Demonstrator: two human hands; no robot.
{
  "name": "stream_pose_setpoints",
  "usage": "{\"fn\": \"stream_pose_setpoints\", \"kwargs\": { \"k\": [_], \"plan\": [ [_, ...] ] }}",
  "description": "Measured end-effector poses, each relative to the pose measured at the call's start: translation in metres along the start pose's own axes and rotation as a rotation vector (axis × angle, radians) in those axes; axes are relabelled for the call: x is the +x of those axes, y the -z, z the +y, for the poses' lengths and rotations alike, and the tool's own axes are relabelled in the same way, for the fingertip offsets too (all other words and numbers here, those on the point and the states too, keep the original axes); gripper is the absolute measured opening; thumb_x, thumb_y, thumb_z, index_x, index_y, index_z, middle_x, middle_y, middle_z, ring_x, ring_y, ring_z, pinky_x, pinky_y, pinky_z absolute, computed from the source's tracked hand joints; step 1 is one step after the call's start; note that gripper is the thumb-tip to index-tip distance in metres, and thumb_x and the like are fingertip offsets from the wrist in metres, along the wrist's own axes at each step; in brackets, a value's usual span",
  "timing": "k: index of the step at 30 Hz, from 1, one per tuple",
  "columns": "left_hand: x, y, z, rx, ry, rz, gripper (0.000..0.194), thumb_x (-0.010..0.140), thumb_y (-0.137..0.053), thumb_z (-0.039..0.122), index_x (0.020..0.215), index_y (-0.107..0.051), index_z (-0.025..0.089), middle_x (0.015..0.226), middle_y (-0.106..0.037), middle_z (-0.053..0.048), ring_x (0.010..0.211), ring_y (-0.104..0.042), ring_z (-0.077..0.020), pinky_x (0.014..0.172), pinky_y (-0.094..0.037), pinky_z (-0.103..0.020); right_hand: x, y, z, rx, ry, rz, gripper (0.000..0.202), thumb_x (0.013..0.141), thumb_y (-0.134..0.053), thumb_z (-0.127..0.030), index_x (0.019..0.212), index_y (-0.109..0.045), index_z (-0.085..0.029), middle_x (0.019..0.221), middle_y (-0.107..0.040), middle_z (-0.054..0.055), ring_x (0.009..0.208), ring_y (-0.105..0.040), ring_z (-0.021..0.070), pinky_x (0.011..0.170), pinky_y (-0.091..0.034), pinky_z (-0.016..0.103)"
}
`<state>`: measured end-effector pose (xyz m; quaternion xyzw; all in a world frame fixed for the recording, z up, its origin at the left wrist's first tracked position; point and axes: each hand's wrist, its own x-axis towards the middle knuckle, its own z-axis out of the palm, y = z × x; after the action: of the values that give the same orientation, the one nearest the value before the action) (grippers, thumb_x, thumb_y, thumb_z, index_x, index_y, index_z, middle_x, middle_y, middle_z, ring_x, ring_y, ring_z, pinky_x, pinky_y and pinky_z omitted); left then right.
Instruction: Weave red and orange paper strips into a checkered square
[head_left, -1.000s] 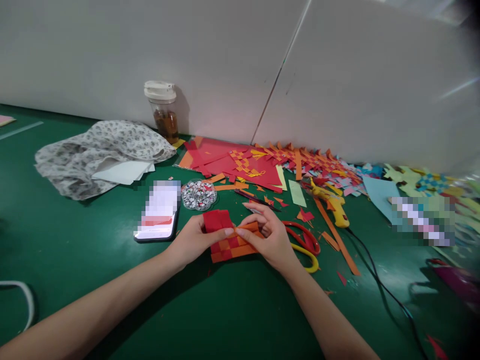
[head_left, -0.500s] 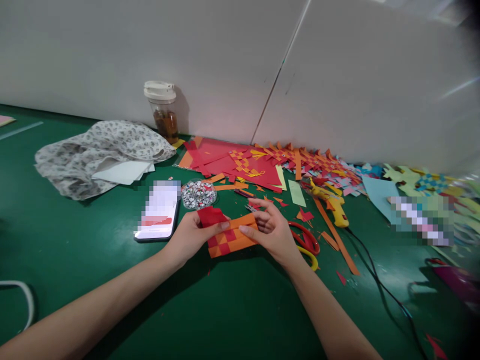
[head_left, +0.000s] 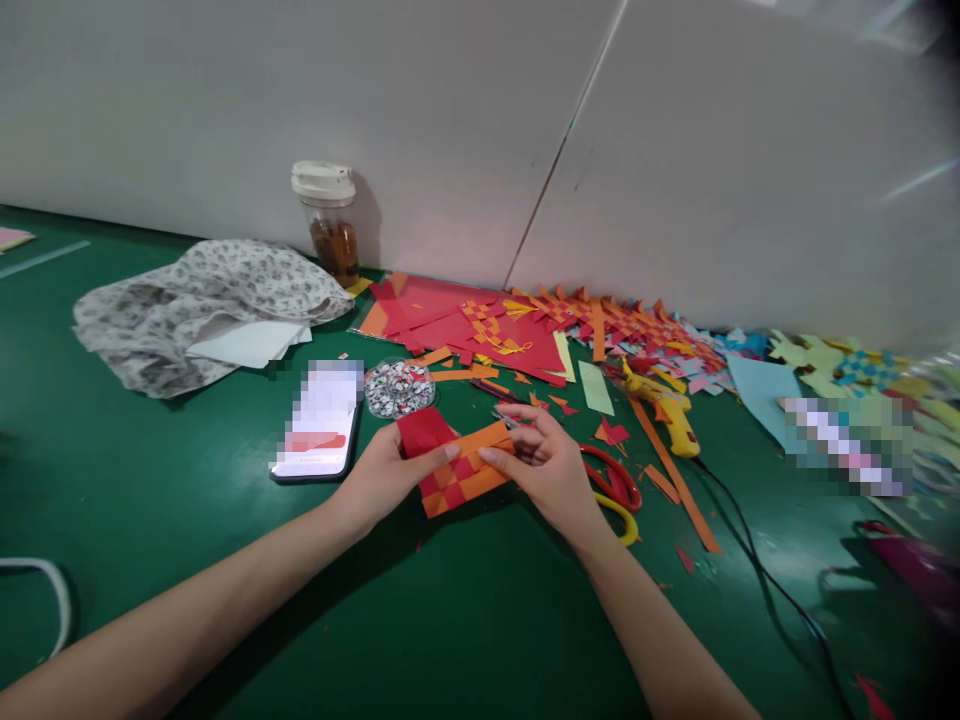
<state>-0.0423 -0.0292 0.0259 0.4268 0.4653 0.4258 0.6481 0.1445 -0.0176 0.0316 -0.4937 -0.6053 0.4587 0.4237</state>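
Between both hands, above the green table [head_left: 420, 640], is a piece of woven red and orange paper strips [head_left: 454, 485] in a checker pattern. My left hand [head_left: 379, 475] pinches its red left part, thumb on top. My right hand [head_left: 551, 468] grips the orange right end, its thumb pressed on the strips and its other fingers curled behind. The fingers behind the paper are partly hidden. Just right of my right hand lie scissors with red and yellow handles [head_left: 616, 480], their blades mostly covered by the hand.
A phone [head_left: 319, 420] and a round case of small googly eyes [head_left: 400, 388] lie left of the paper. Behind are red paper sheets [head_left: 435, 310], a lidded tea cup [head_left: 330, 225] and patterned cloth [head_left: 202, 310]. A yellow glue gun [head_left: 675, 415] with a trailing cord lies right, among scraps.
The woven paper is tilted slightly more, its right end a little higher. Both hands keep their hold on it. The whole view has shifted very slightly.
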Motion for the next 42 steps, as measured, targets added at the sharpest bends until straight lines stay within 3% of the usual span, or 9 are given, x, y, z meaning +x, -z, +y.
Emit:
{"fn": "stream_pose_setpoints", "kwargs": {
  "k": [7, 11, 15, 22, 27, 33, 42],
  "plan": [
    [0.0008, 0.0007, -0.0038, 0.008, -0.028, 0.013, 0.019, 0.072, -0.069, 0.032, 0.080, -0.064, 0.016, 0.077, -0.070, -0.001, 0.071, -0.064, -0.0157, 0.066, -0.049, -0.025, -0.0015, 0.0002, 0.0015, 0.010, 0.016, -0.040, 0.044, 0.066, -0.074, -0.026, 0.105, -0.053, -0.025, 0.088, -0.071, 0.002, 0.079, -0.067, 0.0169, 0.070, -0.052, 0.026],
    [-0.0014, -0.0020, 0.0009, -0.047, -0.004, -0.020, 0.024, 0.067, -0.073, 0.024, 0.089, -0.064, 0.017, 0.089, -0.072, -0.003, 0.085, -0.065, -0.0193, 0.077, -0.050, -0.029, -0.0024, -0.0008, 0.0014, 0.005, 0.017, -0.017, 0.040, 0.068, -0.072, -0.025, 0.104, -0.054, -0.024, 0.089, -0.070, 0.002, 0.080, -0.067, 0.0166, 0.070, -0.052, 0.026],
    [-0.0025, -0.0039, 0.0050, -0.048, 0.029, -0.011, 0.024, 0.063, -0.075, 0.018, 0.084, -0.064, 0.016, 0.085, -0.072, -0.002, 0.080, -0.067, -0.0188, 0.074, -0.051, -0.029, -0.0033, -0.0036, -0.0001, 0.003, 0.015, -0.001, 0.038, 0.068, -0.072, -0.026, 0.102, -0.054, -0.024, 0.085, -0.070, 0.002, 0.078, -0.067, 0.0167, 0.069, -0.052, 0.026],
    [-0.0012, -0.0025, 0.0032, -0.012, -0.010, 0.127, 0.022, 0.063, -0.076, 0.022, 0.078, -0.062, 0.015, 0.080, -0.072, -0.002, 0.075, -0.067, -0.0192, 0.072, -0.053, -0.030, -0.0039, -0.0055, -0.0028, 0.089, -0.028, -0.032, 0.054, 0.064, -0.075, -0.025, 0.110, -0.048, -0.025, 0.093, -0.070, 0.003, 0.082, -0.067, 0.0180, 0.074, -0.053, 0.028],
    [-0.0005, -0.0020, 0.0013, -0.066, -0.049, 0.086, 0.026, 0.067, -0.074, 0.024, 0.089, -0.063, 0.015, 0.093, -0.072, -0.006, 0.085, -0.067, -0.0213, 0.079, -0.052, -0.033, -0.0039, -0.0048, -0.0019, 0.094, -0.026, -0.010, 0.049, 0.067, -0.072, -0.024, 0.110, -0.048, -0.024, 0.089, -0.072, 0.003, 0.083, -0.068, 0.0187, 0.075, -0.053, 0.029],
    [-0.0004, -0.0021, 0.0003, -0.085, -0.044, 0.083, 0.021, 0.067, -0.074, 0.023, 0.082, -0.063, 0.015, 0.087, -0.073, -0.003, 0.080, -0.067, -0.0184, 0.073, -0.052, -0.026, -0.0023, -0.0051, 0.0000, 0.072, -0.039, 0.004, 0.043, 0.065, -0.074, -0.027, 0.102, -0.054, -0.023, 0.088, -0.072, 0.003, 0.082, -0.068, 0.0196, 0.072, -0.054, 0.030],
    [-0.0003, -0.0011, -0.0017, -0.081, -0.033, 0.056, 0.026, 0.067, -0.073, 0.024, 0.088, -0.062, 0.014, 0.092, -0.071, -0.007, 0.084, -0.066, -0.0212, 0.078, -0.052, -0.032, -0.0019, -0.0049, 0.0004, 0.085, -0.066, -0.007, 0.025, 0.060, -0.077, -0.031, 0.079, -0.066, -0.018, 0.081, -0.072, 0.005, 0.076, -0.068, 0.0214, 0.073, -0.055, 0.034]
  ]
}}
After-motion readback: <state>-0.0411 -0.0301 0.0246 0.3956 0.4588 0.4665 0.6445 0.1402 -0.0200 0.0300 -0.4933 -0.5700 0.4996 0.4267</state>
